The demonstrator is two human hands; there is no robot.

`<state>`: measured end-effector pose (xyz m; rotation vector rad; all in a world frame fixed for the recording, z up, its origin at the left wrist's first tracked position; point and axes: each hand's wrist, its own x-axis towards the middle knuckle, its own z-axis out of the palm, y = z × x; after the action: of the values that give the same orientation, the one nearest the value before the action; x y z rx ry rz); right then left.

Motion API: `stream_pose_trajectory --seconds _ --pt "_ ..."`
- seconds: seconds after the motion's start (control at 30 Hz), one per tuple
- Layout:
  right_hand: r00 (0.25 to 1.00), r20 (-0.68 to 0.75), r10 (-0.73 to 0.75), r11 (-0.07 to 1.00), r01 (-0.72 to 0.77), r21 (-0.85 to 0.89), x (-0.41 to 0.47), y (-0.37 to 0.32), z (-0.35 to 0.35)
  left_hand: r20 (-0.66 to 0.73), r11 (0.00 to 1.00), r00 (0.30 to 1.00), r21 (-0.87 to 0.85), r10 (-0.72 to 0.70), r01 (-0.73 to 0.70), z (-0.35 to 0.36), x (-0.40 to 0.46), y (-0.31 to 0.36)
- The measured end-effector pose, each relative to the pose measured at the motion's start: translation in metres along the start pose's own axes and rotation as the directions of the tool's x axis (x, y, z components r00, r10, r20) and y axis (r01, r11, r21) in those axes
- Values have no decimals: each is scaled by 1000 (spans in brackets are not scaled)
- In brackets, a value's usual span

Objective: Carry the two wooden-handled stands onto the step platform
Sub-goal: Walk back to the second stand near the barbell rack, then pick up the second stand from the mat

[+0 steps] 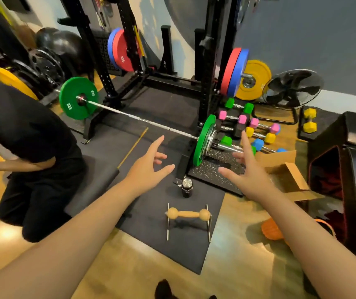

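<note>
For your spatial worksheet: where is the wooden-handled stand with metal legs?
The wooden-handled stand with metal legs stands on the black floor mat, low centre of the head view, just nearer than the small black bottle.

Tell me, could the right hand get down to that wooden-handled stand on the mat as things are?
Probably yes. The right hand is open and empty, and the wooden-handled stand sits uncovered on the dark mat, with only a small dark bottle beyond it.

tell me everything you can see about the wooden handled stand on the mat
The wooden-handled stand has a light wooden bar with a ball-shaped knob at each end, held up between two thin, silvery metal frames. It stands upright on the dark floor mat, just nearer the camera than a small dark bottle. Nothing else touches it; both hands hover open beyond it.
</note>
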<state>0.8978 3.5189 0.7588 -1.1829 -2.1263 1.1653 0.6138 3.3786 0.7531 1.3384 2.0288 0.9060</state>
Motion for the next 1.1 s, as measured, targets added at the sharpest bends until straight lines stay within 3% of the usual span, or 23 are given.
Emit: stream_pose_trajectory --seconds 0.2,0.37,0.6,0.77,0.97,1.1 --pt "994 -47 95 993 -91 72 35 97 64 50 999 998 -27 -25 26 70 59 -82" --pt "978 30 208 972 -210 108 38 211 124 21 994 997 -75 -80 81 154 82 -175" --pt "943 138 303 947 -314 66 5 387 202 -67 965 971 -143 -229 218 273 54 -321" --pt "906 186 380 920 -390 23 -12 489 268 -91 958 964 -165 -250 233 353 24 -414" --pt "880 167 444 891 -453 19 -18 564 342 -132 887 893 -246 -430 390 419 11 -517" --pt "864 109 491 866 -498 48 -15 598 375 -44 803 827 -274 -561 530 445 11 -580"
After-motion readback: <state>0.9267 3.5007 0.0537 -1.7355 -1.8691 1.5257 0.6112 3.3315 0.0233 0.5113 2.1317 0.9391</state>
